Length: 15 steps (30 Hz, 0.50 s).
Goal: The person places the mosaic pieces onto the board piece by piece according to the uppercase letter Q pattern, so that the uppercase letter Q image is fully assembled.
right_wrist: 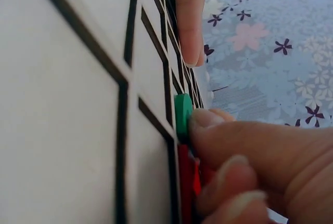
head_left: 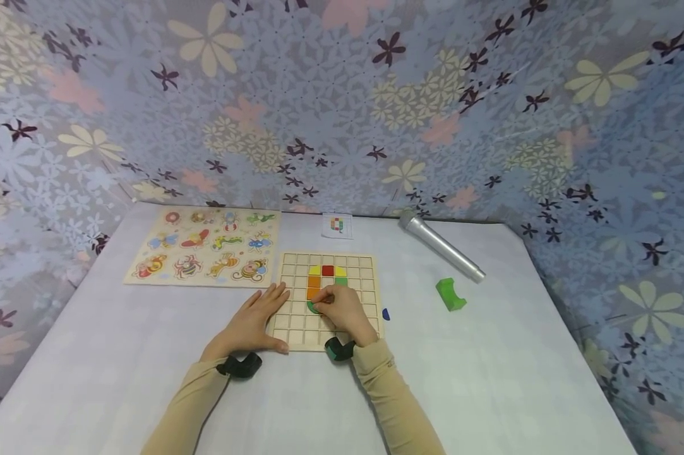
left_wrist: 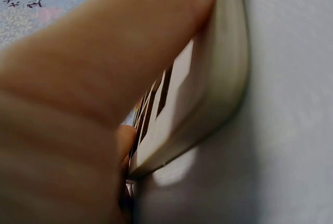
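Observation:
A wooden grid board point(head_left: 296, 338) lies on the table, with coloured tiles set in an arch near its middle. My right hand point(head_left: 344, 309) is over the board, thumb and fingertips pinching a green rounded tile point(right_wrist: 182, 117) in the cell below the orange tiles point(head_left: 314, 287). Red pieces point(right_wrist: 186, 182) show beside that tile in the right wrist view, partly covered by the fingers. Along the board's left edge, my left hand point(head_left: 256, 322) rests with its fingers spread and holds nothing. A red tile point(head_left: 327, 270) sits between two yellow ones at the top of the arch.
Behind the board lies a small picture card point(head_left: 337, 225). An insect picture board point(head_left: 202, 246) is at the left rear. To the right are a blue piece point(head_left: 386, 314), a green notched block point(head_left: 451, 294) and a silver microphone point(head_left: 441, 245). Flowered cloth point(head_left: 342, 126) hangs behind.

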Available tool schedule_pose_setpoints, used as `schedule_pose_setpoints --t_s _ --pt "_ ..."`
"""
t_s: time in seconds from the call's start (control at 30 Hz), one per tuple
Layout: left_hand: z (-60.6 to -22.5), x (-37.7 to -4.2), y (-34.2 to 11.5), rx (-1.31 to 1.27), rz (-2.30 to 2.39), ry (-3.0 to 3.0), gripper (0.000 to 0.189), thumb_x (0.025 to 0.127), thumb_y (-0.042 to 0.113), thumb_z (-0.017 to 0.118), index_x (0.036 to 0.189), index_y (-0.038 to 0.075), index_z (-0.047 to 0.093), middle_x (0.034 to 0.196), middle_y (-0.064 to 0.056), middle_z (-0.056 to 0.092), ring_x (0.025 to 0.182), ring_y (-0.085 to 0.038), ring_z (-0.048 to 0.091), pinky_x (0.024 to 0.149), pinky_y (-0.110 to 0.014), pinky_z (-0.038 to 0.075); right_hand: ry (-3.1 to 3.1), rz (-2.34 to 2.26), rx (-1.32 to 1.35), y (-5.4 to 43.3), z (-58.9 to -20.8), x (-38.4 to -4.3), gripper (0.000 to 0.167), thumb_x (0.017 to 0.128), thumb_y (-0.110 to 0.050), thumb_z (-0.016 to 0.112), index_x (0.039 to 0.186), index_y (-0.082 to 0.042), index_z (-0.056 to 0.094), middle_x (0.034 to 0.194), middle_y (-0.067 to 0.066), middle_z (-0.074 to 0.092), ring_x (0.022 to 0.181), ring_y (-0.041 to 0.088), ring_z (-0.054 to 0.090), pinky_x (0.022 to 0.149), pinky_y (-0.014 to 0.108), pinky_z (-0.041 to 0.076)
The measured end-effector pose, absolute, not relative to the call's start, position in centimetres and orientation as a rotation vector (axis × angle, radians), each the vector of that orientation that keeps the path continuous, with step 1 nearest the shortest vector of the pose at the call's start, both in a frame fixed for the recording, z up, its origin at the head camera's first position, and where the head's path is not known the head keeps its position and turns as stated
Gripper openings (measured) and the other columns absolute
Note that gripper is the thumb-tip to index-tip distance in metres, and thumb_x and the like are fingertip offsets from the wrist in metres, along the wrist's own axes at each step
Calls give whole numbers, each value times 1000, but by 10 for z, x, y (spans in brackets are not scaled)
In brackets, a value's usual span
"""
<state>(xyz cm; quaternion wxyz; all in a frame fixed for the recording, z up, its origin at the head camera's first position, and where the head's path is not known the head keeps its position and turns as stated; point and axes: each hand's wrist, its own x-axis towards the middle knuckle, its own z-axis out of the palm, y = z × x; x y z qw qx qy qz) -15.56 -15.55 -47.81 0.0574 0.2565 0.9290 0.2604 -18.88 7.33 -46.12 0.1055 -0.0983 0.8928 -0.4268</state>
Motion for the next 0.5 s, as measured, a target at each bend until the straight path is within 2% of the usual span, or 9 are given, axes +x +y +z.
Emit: schedule_pose_setpoints --t_s 0.5 --pt "-477 -157 -155 748 804 2796 114 62 51 85 150 2 32 160 -16 23 149 -36 19 121 -55 14 2624 -1263 -248 78 -457 -189 10 87 -16 71 87 -6 69 75 4 64 61 10 54 57 20 46"
